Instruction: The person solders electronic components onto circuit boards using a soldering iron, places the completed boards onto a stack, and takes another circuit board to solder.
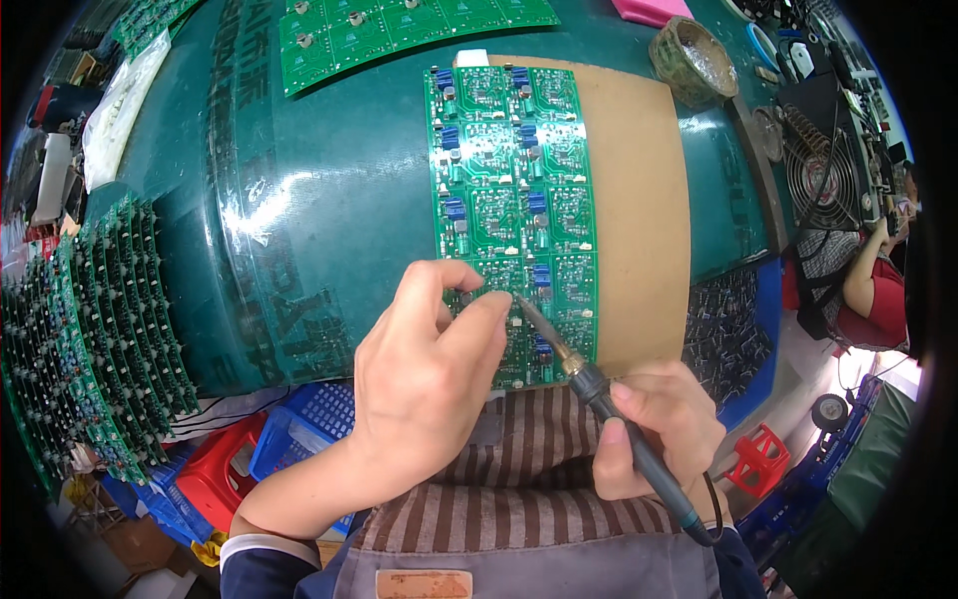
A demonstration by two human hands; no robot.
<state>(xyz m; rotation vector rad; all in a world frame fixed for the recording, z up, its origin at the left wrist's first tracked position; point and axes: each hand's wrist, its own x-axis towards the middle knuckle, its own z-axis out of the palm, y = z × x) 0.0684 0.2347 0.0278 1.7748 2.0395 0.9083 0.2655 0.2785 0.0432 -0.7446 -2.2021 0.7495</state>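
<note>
- The right hand (659, 424) holds a soldering iron (599, 391) like a pen, its grip closed round the dark handle; the cord trails off toward the lower right.
- The iron's tip (521, 301) rests at the lower part of the green panel of circuit boards (514, 200), just beside the left fingertips.
- The left hand (424, 384) arches over the panel's lower left corner, thumb and forefinger pinched narrow on something small that I cannot make out.
- Doing this well, in my judgement, calls for a steady tip on one joint only, the left fingers kept off the hot metal, and the panel held flat so it does not slide.
- The panel lies on a brown board (639, 200), which sits on the green surface (329, 220).
- To the left, a dense stack of upright circuit boards (100, 329) crowds the surface's edge, near the left forearm's path.
- Farther off lies another green panel (399, 25) at the top, apart from the one in hand.
- At the upper right stands a round dish (694, 62), and beyond it a fan (823, 170).
- Another person (878, 290) sits at the far right, well apart.
</note>
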